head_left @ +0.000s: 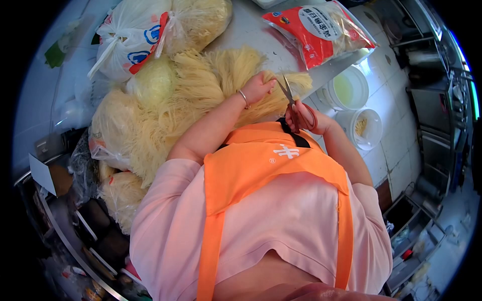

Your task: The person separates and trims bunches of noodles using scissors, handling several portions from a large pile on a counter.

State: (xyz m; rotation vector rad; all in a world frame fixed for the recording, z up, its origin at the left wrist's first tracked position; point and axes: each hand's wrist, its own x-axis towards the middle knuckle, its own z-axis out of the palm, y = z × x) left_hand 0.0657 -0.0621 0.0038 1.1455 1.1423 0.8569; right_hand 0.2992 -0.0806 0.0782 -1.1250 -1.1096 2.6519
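Note:
My left hand (pixel 258 87), with a bracelet at the wrist, is closed around a bundle of dry, pale yellow rice noodles (pixel 193 85). More of these noodles spread in a large heap under and left of my left arm. In my right hand (pixel 310 120) is a pair of scissors (pixel 298 116) with reddish-brown handles, my fingers wrapped round them. The blades stand apart and point up toward the left hand, close to the noodle strands. A few strand ends stretch out to the right behind the blades.
Tied plastic bags (pixel 125 37) lie at the upper left, with other clear bags of noodles (pixel 113 128) below. A red and clear package (pixel 321 32) rests near the table's right edge. Beyond that edge are two white buckets, one with pale liquid (pixel 344 90), another with yellowish bits (pixel 361 125).

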